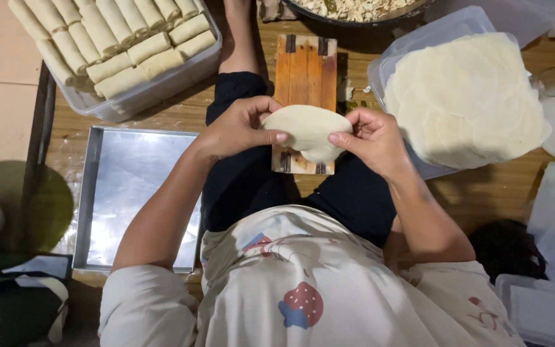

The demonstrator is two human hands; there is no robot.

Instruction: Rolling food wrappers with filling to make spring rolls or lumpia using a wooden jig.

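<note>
We see the left hand (239, 127) and right hand (372, 138) pinching a pale wrapper sheet (308, 130) by its opposite edges, fingers closed on it, just above the wooden board (304, 71). Open room sits left, over the bare metal tray (130, 193). The wrapper stack (467, 99) crowds the right. The filling pan (361, 9) and roll tub (155, 87) are cut off at the top.

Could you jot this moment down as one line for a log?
left hand: pinching wrapper | right hand: pinching wrapper's other edge | below: wooden board | left: metal tray
</note>
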